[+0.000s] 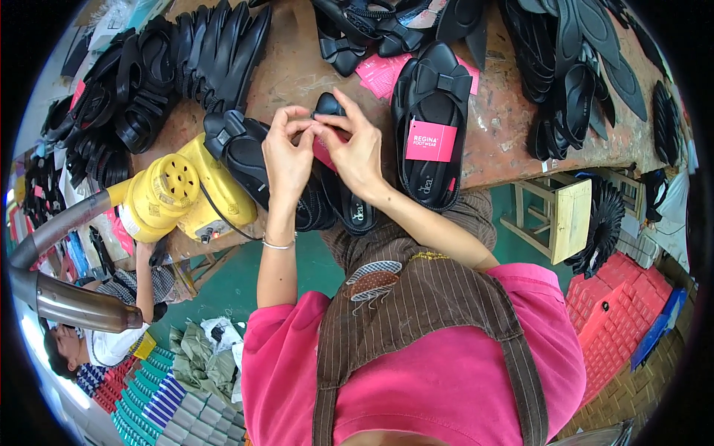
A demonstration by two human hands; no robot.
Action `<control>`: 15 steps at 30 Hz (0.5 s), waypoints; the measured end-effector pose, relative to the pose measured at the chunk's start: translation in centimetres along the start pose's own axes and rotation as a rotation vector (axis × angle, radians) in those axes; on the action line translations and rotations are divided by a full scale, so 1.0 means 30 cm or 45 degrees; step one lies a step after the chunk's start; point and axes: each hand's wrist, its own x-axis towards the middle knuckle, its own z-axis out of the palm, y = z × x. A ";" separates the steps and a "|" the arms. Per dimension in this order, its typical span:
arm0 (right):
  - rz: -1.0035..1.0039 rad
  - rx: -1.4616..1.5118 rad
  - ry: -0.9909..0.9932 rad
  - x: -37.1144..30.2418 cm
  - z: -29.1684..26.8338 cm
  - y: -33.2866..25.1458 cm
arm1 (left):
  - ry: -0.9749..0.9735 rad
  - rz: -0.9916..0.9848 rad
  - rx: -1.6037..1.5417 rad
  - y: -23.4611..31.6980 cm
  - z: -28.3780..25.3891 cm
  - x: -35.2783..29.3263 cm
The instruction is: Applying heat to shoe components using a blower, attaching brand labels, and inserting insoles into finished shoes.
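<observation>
Head camera view: a person in a pink shirt (431,394) and a brown striped apron (416,305) is at the near edge of a scuffed brown tabletop (290,67).
Left hand (288,157): thumb and forefinger closed, pinched on the upper end of a small pink tag (324,154).
Right hand (358,152): thumb and a finger closed on the same tag, forefinger raised; fingertips of both hands meet, and any thread between them is too small to see.
Shoe under the hands: a black slip-on (346,199) by the near edge, toe toward the far edge, partly hidden by the hands.
Left of the hands: a black bow shoe (249,162), then a yellow machine (227,189) at the near edge.
Right of the hands: another black bow shoe (431,172), a bright pink card (431,141) lying on its insole.
Toward the far edge: loose pink cards (381,74) beside more black shoes (346,44).
Far left corner: a packed row of black shoes (227,56).
Far right corner: black insoles (623,82) and footwear, heaped.
</observation>
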 end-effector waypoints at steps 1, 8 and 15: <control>0.000 -0.035 0.042 -0.013 -0.007 -0.018 | 0.109 0.173 0.268 0.023 0.038 -0.015; -0.807 -0.705 0.384 -0.023 -0.408 -0.237 | 0.028 -0.084 0.892 0.082 0.152 -0.234; 0.315 -0.236 0.060 -0.107 -0.634 -0.012 | 0.084 -0.009 0.882 0.123 0.115 -0.185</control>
